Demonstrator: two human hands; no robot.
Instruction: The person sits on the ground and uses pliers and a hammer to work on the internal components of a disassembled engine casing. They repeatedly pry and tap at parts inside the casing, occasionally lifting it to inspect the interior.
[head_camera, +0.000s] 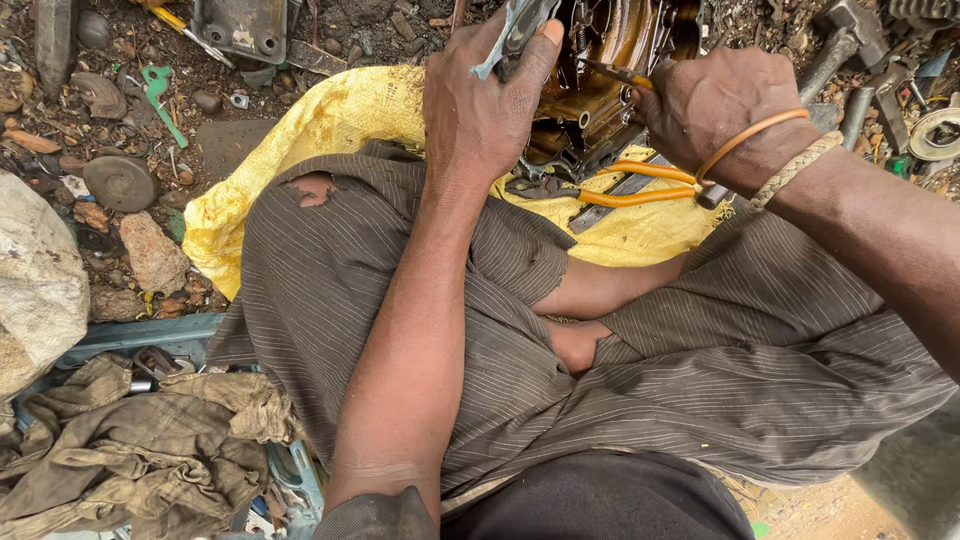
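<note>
Both hands grip: left hand (485, 100) clasps a metal part (515, 30), right hand (725, 110) a screwdriver (615, 73).

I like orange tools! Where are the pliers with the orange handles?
The orange-handled pliers lie on the yellow sack, just below the right hand and beside the greasy engine part.

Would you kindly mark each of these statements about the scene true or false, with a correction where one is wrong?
1. The left hand grips a grey metal part against the greasy engine block. True.
2. The pliers on the yellow sack have blue handles. False: the handles are orange.
3. The right hand holds a thin orange-handled tool poked into the block. True.
4. The right wrist is bare. False: it wears an orange band and a braided band.
5. Crumpled dirty rags lie at lower left. True.
</note>
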